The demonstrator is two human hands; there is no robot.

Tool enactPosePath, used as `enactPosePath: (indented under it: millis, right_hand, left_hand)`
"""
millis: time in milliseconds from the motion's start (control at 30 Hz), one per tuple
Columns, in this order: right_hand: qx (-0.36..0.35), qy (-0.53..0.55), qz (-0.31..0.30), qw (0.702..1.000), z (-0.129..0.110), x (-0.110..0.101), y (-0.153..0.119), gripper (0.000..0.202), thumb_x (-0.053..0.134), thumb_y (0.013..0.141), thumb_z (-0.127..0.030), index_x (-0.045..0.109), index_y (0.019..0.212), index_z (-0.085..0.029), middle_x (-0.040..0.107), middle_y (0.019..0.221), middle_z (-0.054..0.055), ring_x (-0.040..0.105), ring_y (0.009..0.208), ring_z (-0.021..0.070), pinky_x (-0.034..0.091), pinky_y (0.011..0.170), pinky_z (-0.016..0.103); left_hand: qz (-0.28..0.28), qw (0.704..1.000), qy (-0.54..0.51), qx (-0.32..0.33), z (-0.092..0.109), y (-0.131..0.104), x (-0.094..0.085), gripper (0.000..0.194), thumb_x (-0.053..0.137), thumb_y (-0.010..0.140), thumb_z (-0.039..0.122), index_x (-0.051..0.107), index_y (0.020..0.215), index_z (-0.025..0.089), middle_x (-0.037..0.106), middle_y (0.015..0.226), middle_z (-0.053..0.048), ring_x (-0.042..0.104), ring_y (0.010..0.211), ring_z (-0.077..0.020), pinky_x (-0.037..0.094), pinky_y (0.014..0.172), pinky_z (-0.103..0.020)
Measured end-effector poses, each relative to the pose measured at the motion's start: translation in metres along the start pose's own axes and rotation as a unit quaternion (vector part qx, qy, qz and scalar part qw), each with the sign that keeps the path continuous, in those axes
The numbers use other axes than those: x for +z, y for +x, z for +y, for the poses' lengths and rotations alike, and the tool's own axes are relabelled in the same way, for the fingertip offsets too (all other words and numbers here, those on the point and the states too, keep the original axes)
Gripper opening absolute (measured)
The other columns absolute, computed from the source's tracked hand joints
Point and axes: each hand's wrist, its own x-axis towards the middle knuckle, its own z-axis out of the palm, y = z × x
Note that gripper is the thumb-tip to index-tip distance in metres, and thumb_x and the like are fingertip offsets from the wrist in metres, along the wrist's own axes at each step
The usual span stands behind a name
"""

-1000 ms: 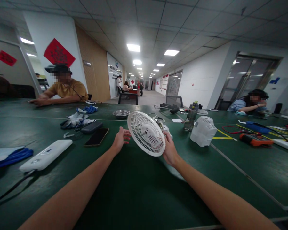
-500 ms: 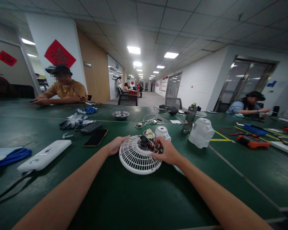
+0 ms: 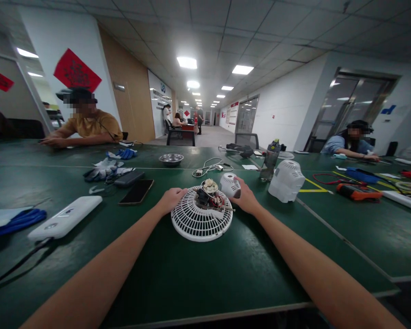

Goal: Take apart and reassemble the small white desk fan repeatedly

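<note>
A round white fan grille (image 3: 200,225) lies on the green table, with a motor and wires (image 3: 210,194) exposed on its upper part. My left hand (image 3: 173,200) grips the grille's upper left rim, its fingers closed. To the right, my right hand (image 3: 245,197) is closed around the right side of a small white vented cover (image 3: 229,184), which stands just behind and right of the motor. A larger white housing (image 3: 287,180) stands farther right.
A phone (image 3: 136,192), gloves (image 3: 104,170) and a white power bank (image 3: 65,217) are at left. Behind are a metal bowl (image 3: 171,159), a cable (image 3: 210,168) and a bottle (image 3: 270,160). An orange meter (image 3: 359,192) lies right. Two people sit across the table.
My right hand has left the motor and wires and taken hold of the small white cover. My left hand stays at the grille's rim. The view has shifted slightly.
</note>
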Motion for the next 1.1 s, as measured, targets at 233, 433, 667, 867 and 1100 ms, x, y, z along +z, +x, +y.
enactPosePath:
  millis: [233,433,667,867,1100]
  right_hand:
    - [0.128,0.073,0.006,0.989,0.006,0.003,0.004,0.087,0.075,0.061,-0.03,0.034,0.137,-0.022,0.063,0.083,0.0,0.062,0.08,0.0227,0.047,0.083,0.039]
    - [0.281,0.399,0.039,0.872,-0.005,-0.008,0.01,0.054,0.063,0.065,-0.033,0.045,0.116,-0.027,0.06,0.079,-0.001,0.059,0.069,0.0191,0.05,0.067,0.032]
    - [0.267,0.708,-0.098,0.647,-0.024,-0.023,0.003,0.034,0.044,0.074,-0.043,0.05,0.101,-0.023,0.066,0.088,0.007,0.066,0.08,0.0224,0.053,0.063,0.032]
    - [0.22,0.702,-0.126,0.665,-0.041,-0.017,-0.003,0.037,0.05,0.07,-0.032,0.053,0.105,-0.022,0.066,0.084,0.005,0.065,0.074,0.021,0.053,0.063,0.031]
    - [0.048,0.619,-0.053,0.782,-0.061,-0.009,-0.005,0.082,0.054,0.059,-0.013,0.035,0.133,-0.041,0.059,0.117,-0.005,0.059,0.085,0.0169,0.052,0.066,0.027]
  left_hand:
    - [-0.013,0.999,0.034,0.018,0.0,-0.001,-0.001,0.056,0.04,0.082,0.065,0.067,0.074,0.016,0.066,0.074,-0.005,0.059,0.072,-0.0221,0.039,0.065,-0.03]
    - [-0.024,0.999,0.039,0.014,-0.002,0.001,-0.001,0.057,0.037,0.084,0.065,0.067,0.078,0.016,0.068,0.08,-0.006,0.061,0.077,-0.0233,0.042,0.068,-0.031]
    - [0.003,0.99,0.117,0.083,0.002,-0.001,-0.004,0.048,0.039,0.09,0.05,0.068,0.104,0.016,0.07,0.103,-0.01,0.063,0.096,-0.0252,0.045,0.086,-0.034]
    - [0.003,0.948,0.171,0.268,0.025,-0.009,-0.01,0.037,0.044,0.089,0.022,0.062,0.121,0.019,0.066,0.118,-0.008,0.057,0.111,-0.0218,0.042,0.099,-0.037]
    - [-0.023,0.924,0.227,0.307,0.047,-0.017,-0.011,0.035,0.043,0.083,0.008,0.07,0.104,0.019,0.071,0.104,-0.006,0.063,0.098,-0.0211,0.046,0.091,-0.036]
